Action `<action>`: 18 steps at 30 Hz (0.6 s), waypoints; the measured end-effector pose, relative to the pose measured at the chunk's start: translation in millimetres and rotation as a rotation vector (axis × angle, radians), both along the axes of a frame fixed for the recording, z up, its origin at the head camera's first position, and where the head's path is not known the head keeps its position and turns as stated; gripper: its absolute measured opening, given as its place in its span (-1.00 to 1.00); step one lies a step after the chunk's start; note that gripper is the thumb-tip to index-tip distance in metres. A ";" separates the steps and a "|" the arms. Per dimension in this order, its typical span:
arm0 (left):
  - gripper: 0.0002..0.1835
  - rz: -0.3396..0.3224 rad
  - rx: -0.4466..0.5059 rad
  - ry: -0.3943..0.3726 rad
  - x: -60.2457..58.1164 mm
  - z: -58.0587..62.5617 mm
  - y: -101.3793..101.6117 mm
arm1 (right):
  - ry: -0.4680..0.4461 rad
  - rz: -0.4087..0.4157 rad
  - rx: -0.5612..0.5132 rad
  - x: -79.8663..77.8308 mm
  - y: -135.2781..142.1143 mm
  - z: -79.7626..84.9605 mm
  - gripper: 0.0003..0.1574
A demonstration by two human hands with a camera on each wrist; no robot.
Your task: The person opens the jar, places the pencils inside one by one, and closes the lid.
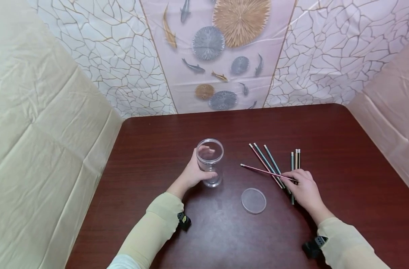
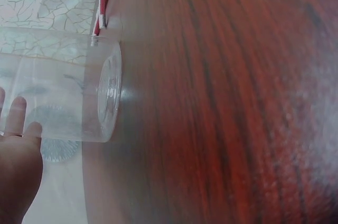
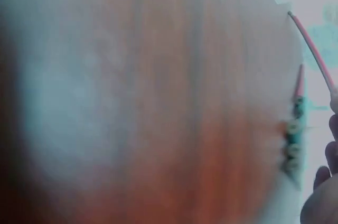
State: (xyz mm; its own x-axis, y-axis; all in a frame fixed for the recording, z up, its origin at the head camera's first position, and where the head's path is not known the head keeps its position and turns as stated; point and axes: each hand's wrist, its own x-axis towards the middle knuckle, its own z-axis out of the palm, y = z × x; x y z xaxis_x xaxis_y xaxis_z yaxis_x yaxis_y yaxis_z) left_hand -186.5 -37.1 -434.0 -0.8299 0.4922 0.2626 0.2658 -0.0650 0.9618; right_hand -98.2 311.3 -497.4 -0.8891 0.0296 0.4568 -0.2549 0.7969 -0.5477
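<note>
My left hand (image 1: 193,171) grips a clear jar (image 1: 209,162) from its left side, thumb across the front and fingers behind. The jar stands upright with its mouth uncovered, and no contents show through its wall (image 2: 63,86). My right hand (image 1: 304,189) pinches a red-striped pencil (image 1: 259,170) near one end, its eraser end pointing left toward the jar. Beneath this pencil lie a loose group of red and green pencils (image 1: 269,164) and, farther right, several darker pencils (image 1: 292,160). In the right wrist view, the pinched pencil (image 3: 312,49) slants up from the fingertips.
A round clear lid (image 1: 253,201) lies flat on the dark brown table (image 1: 211,239), between the two hands and nearer to me. Patterned cloth (image 1: 221,82) hangs behind the far table edge, with pale padded panels (image 1: 40,149) at both sides.
</note>
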 end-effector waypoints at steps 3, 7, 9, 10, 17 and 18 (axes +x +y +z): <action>-0.14 0.002 0.002 0.001 0.0 -0.6 0.8 | -0.016 -0.006 -0.040 0.2 -5.2 10.5 -0.84; -0.14 0.003 0.010 0.000 0.5 -0.8 0.3 | -0.057 -0.030 -0.121 0.3 -16.5 31.4 -0.87; -0.14 0.003 0.010 -0.002 0.6 -1.0 0.1 | -0.061 -0.042 -0.166 -0.2 -23.3 45.2 -0.87; -0.14 0.003 0.013 -0.002 0.6 -1.0 0.1 | -0.060 -0.043 -0.185 -0.6 -27.0 52.8 -0.87; -0.14 -0.003 0.016 -0.006 -0.6 -1.4 -1.1 | 0.028 0.025 -0.333 -7.4 -54.1 108.9 -0.82; -0.14 -0.007 0.014 -0.004 -0.8 -1.4 -1.1 | 0.038 0.037 -0.348 -7.8 -57.4 115.7 -0.82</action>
